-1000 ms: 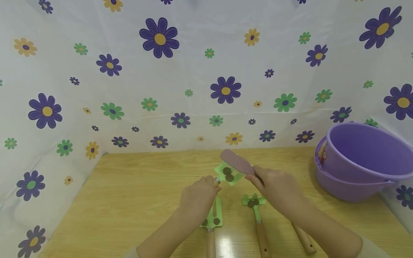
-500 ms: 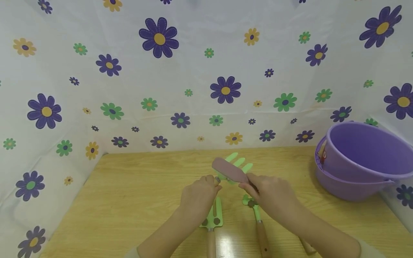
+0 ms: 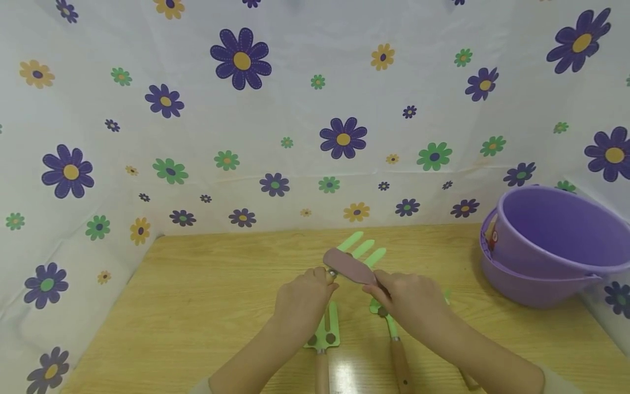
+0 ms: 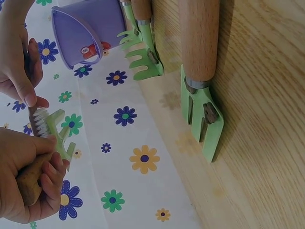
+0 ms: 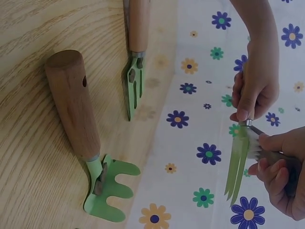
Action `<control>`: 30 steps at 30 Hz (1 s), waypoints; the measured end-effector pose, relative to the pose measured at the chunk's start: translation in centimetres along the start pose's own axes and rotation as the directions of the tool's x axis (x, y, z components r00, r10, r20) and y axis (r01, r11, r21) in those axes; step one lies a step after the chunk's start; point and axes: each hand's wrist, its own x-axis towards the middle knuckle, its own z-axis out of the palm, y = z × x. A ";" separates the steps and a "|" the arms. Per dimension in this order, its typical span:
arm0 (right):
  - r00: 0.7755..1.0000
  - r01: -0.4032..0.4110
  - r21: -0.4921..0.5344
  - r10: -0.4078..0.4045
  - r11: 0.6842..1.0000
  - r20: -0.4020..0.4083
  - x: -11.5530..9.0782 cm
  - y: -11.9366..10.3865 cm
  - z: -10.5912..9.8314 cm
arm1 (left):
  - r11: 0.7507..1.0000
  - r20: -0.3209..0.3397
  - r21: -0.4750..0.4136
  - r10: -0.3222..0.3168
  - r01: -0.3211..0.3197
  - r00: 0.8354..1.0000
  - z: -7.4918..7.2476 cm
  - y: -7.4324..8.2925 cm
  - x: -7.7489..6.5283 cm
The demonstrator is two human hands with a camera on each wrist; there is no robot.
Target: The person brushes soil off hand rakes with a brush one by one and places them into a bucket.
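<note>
My left hand (image 3: 304, 303) grips the wooden handle (image 4: 31, 179) of a green hand fork (image 3: 363, 249), held up above the table with its tines pointing away. My right hand (image 3: 415, 298) holds a brush (image 3: 350, 266) with a mauve back and dark handle, lying across the base of the tines. White bristles (image 4: 42, 125) face the fork and appear to touch it in the left wrist view. The brush hides most of the fork's base; a bit of brown shows beside it.
A green fork (image 3: 325, 336) and a small green rake (image 3: 392, 326), both with brown lumps, lie on the wooden table (image 3: 206, 306). Another tool's handle (image 3: 469, 378) is partly under my right arm. Purple buckets (image 3: 536, 273) stand at right. A flowered sheet (image 3: 295, 109) hangs behind.
My right hand has moved the brush down and slightly left, over the fork's base. Two brown lumps there are now mostly covered, and the tines have come into view. My left hand stays put.
</note>
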 end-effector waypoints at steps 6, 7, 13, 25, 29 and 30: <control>1.000 -0.015 -0.044 0.016 0.999 0.022 -0.2 0.3 0.1 | 1.000 0.006 -0.012 0.015 -0.015 1.000 0.0 0.0 0.0; 1.000 -0.014 -0.056 0.015 0.998 0.023 -0.2 0.3 0.1 | 1.000 0.005 -0.013 0.021 -0.020 1.000 0.0 0.0 0.0; 1.000 0.008 -0.105 -0.008 0.994 0.004 -0.5 0.7 0.4 | 0.999 -0.009 0.005 0.051 -0.051 0.999 0.2 -0.1 -0.2; 1.000 0.011 -0.158 -0.013 0.987 -0.017 -0.6 1.4 0.8 | 0.999 -0.025 0.014 0.041 -0.040 0.999 0.5 -0.2 -0.5; 1.000 0.004 -0.180 -0.007 0.984 -0.015 -0.6 1.7 1.0 | 0.999 -0.020 0.003 0.037 -0.037 0.999 0.6 -0.2 -0.5; 1.000 0.003 -0.183 -0.006 0.983 -0.018 -0.6 1.7 1.0 | 0.999 -0.021 -0.003 0.035 -0.035 0.999 0.7 -0.2 -0.5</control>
